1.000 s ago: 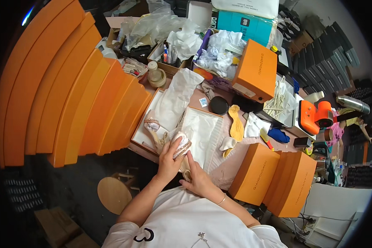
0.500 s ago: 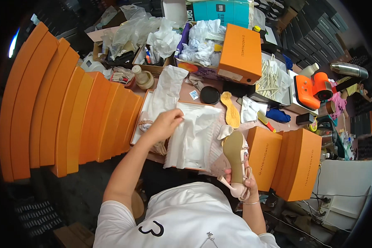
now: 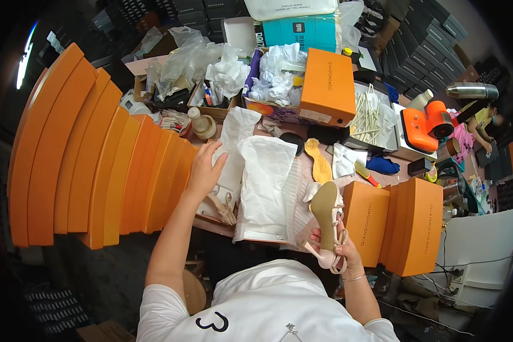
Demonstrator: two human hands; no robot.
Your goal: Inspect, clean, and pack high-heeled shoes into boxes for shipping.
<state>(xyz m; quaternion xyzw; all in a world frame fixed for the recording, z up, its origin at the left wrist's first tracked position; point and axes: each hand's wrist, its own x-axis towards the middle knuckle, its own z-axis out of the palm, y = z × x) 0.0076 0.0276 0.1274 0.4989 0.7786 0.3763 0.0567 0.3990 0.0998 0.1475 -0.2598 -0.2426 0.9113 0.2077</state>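
Note:
My right hand [image 3: 349, 253] grips a pale pink high-heeled sandal [image 3: 324, 210] by its heel and straps. Its tan sole faces up, and white wrapping shows beside the toe. My left hand [image 3: 204, 174] is open, thumb apart from the fingers, above the left box's white tissue paper [image 3: 237, 126]. Close below that hand, a beige strappy sandal [image 3: 224, 208] lies in the box, partly covered. Between my hands, an open shoebox [image 3: 262, 237] holds a wrinkled sheet of white tissue paper [image 3: 266, 174].
Orange shoeboxes [image 3: 68, 154] form a long row at left; more orange boxes [image 3: 366, 222] stand right of the sandal. A yellow insole [image 3: 318, 161], a brush [image 3: 366, 174] and a blue cloth [image 3: 383, 165] lie beyond. Another person [image 3: 484, 128] is at far right.
My left hand has moved left and away from the middle box's tissue, its fingers spreading. That tissue now lies flatter across the box. The right hand still holds the sandal in nearly the same place.

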